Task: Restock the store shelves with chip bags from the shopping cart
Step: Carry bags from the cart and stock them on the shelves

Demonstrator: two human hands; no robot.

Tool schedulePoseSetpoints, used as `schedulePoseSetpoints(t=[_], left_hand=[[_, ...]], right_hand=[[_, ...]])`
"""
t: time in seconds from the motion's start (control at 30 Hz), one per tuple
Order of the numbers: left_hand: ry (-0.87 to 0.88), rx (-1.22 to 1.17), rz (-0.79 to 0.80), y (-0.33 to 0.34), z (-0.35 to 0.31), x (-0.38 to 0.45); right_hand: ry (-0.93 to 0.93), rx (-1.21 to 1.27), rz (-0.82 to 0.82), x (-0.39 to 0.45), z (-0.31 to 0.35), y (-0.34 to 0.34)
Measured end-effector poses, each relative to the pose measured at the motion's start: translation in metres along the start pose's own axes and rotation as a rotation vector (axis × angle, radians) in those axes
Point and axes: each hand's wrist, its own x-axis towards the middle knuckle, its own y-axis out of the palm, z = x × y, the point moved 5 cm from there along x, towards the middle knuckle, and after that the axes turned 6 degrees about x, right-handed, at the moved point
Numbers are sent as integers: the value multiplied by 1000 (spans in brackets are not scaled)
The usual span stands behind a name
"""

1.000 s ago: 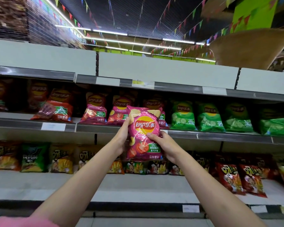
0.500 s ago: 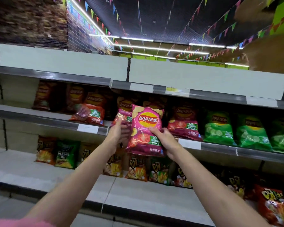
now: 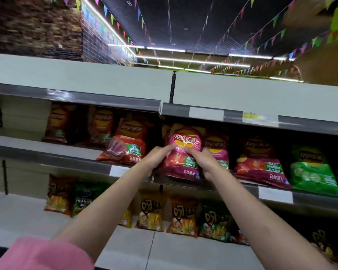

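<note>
A pink Lay's chip bag (image 3: 183, 139) stands on the middle shelf (image 3: 66, 162), between an orange-red bag and another pink-red bag. My left hand (image 3: 156, 160) lies with straight fingers across the bag's front left side. My right hand (image 3: 207, 162) has its fingers curled at the bag's right edge and grips it there. Both forearms reach up from below. No shopping cart is in view.
On the same shelf are an orange-red Lay's bag (image 3: 129, 145) to the left, red bags (image 3: 260, 164) and green bags (image 3: 310, 172) to the right. The shelf above (image 3: 300, 123) overhangs closely. Yellow and orange snack bags (image 3: 181, 217) line the bottom shelf.
The pink bag has gone from held in front of the shelves to standing on the middle shelf. Both hands moved forward with it, and the view shifted closer and to the left.
</note>
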Motion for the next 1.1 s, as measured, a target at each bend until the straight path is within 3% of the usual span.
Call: schedulePoseSetpoints(t=[0.13, 0.3, 0.6, 0.9, 1.1], left_hand=[[29, 66, -12, 7, 5, 23], [44, -14, 40, 13, 6, 37], [80, 226, -86, 12, 1, 24], [104, 267, -358, -1, -7, -4], [116, 168, -464, -3, -4, -47]], right_hand=[[-41, -29, -40, 14, 4, 0], [-62, -96, -58, 37, 1, -2], [-175, -661, -241, 1, 26, -7], [-257, -532, -238, -29, 30, -17], [-327, -460, -187, -65, 16, -12]])
